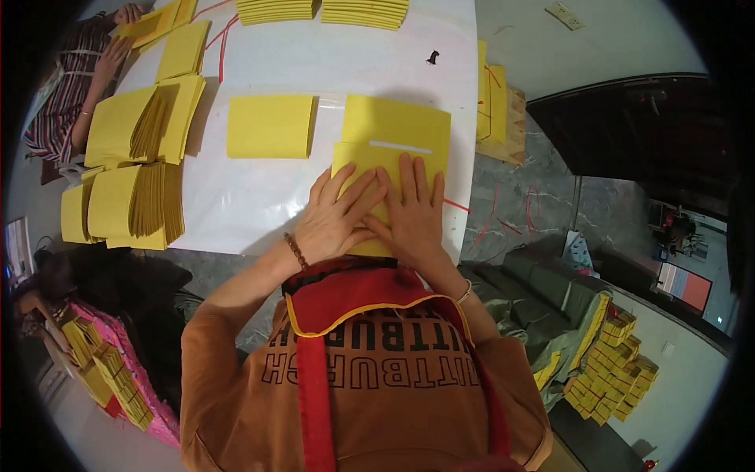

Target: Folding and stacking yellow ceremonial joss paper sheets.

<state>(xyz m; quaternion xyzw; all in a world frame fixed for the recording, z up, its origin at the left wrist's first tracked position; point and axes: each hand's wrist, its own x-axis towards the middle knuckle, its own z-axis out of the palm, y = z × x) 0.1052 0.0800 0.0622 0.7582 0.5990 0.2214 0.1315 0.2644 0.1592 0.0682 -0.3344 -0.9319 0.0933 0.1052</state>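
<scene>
Both my hands lie flat near the front edge of a white table. Beneath them is a yellow paper piece (397, 122), perhaps an envelope or folded sheet, with a narrow white strip (401, 147) across it. My left hand (340, 211) presses its lower left part, fingers outstretched. My right hand (412, 212) rests beside it, fingers pointing away from me, fingertips just below the strip. The thumbs nearly meet. Part of the paper is hidden under my hands. A neat yellow stack (270, 127) stands to the left of it.
Fanned yellow stacks (130, 204) line the table's left side; more bundles (366, 12) stand at the far edge. A co-worker's hands (116, 57) handle yellow paper at the far left. Red strips (222, 55) lie about. Tied yellow bundles (609, 370) are piled at the right.
</scene>
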